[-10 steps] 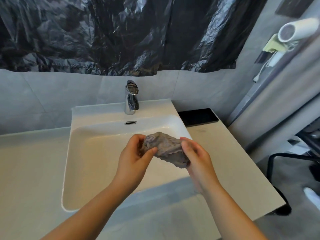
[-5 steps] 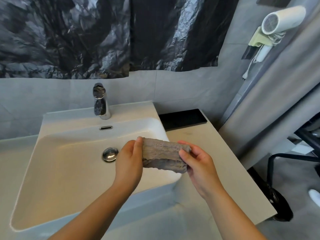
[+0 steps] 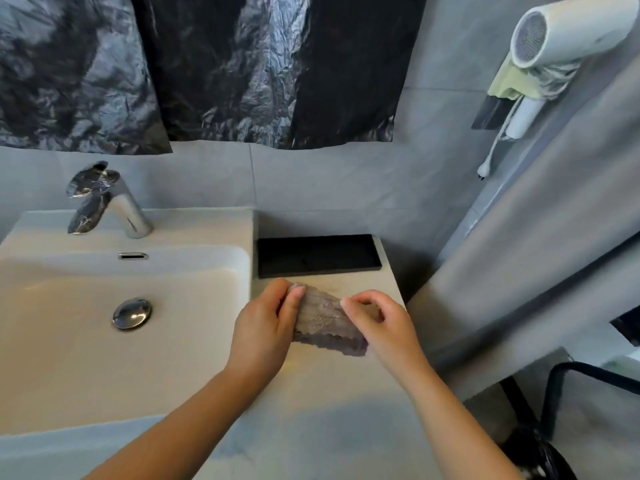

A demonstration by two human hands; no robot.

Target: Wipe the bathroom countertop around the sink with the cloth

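Note:
A folded grey cloth (image 3: 325,322) is stretched between both hands over the pale countertop (image 3: 332,403), just right of the white sink (image 3: 86,358). My left hand (image 3: 265,334) pinches the cloth's left end with thumb and fingers. My right hand (image 3: 384,327) grips the right end. Whether the cloth's lower edge touches the counter I cannot tell.
A black tray (image 3: 317,254) lies on the counter behind the cloth, against the grey tiled wall. The chrome tap (image 3: 104,202) and drain plug (image 3: 132,312) belong to the sink. A white hair dryer (image 3: 561,36) hangs at the right above a grey curtain (image 3: 540,271). Black chair legs (image 3: 561,403) stand by the counter's right edge.
Both hands carried the cloth rightward from above the basin to over the counter right of the sink. The cloth went from bunched to folded flat, and the view turned right.

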